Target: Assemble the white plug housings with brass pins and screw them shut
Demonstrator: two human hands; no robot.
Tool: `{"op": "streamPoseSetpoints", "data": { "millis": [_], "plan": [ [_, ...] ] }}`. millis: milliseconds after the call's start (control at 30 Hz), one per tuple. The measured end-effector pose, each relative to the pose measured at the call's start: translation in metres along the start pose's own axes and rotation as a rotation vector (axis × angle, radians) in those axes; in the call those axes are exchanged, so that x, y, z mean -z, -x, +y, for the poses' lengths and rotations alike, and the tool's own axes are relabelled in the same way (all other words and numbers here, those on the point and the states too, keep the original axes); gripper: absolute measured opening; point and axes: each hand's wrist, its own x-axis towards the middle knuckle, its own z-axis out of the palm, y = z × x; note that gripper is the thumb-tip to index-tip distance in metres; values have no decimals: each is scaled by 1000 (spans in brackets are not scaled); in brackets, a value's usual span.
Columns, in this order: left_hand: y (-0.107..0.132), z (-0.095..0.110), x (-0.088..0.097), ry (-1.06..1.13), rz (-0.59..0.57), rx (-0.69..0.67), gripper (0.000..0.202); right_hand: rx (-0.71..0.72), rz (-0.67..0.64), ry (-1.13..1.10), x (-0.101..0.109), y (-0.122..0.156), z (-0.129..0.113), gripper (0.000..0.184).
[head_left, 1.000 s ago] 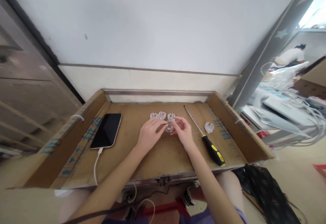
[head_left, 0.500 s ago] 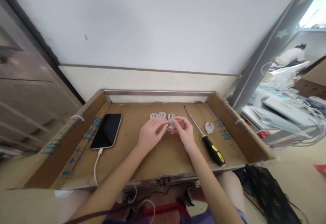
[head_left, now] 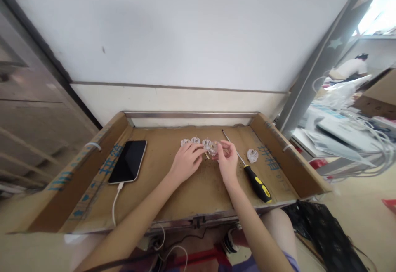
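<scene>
Head view: both forearms reach in from the near edge of the cardboard tray [head_left: 93, 173] and meet towards the middle of its far edge. The right hand [head_left: 227, 162] stands palm-left, its thumb and fingers pinching a clear plug [head_left: 213, 147]. The left hand [head_left: 185, 162] lies palm-down with curled fingers, tips just beside that plug; whether they grip it I cannot tell. A row of plugs [head_left: 195, 140] stands just beyond the left hand. The tray also holds a screwdriver [head_left: 258, 181] right of the right hand, a loose plug [head_left: 252, 155] beyond it, and a phone [head_left: 128, 161] with a white cable [head_left: 115, 202] near the left edge.
</scene>
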Motion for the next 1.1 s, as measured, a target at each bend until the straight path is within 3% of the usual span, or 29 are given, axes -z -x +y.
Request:
{"op": "streamPoseSetpoints", "data": {
  "millis": [167,333,467,600,767,900,1100],
  "plan": [
    [-18,-7,-4,-95,-206,-39,15,-51,47,-35,3,-6,0,43],
    [-19,-12,-14,-36,-256,-25,10,-64,53,-46,3,-6,-2,43],
    [-14,-13,-19,47,-199,43,7,-60,54,-38,3,-6,-1,44],
    [-10,-12,-11,196,-146,153,5,-31,67,-30,4,-6,0,43],
    [-8,-11,1,304,122,305,10,-15,5,-14,2,-3,1,41],
    [-8,-1,2,246,279,207,10,-29,-70,-14,0,-3,3,46],
    [-10,11,-3,97,232,89,13,-54,-182,-1,1,-3,4,47]
  ]
}}
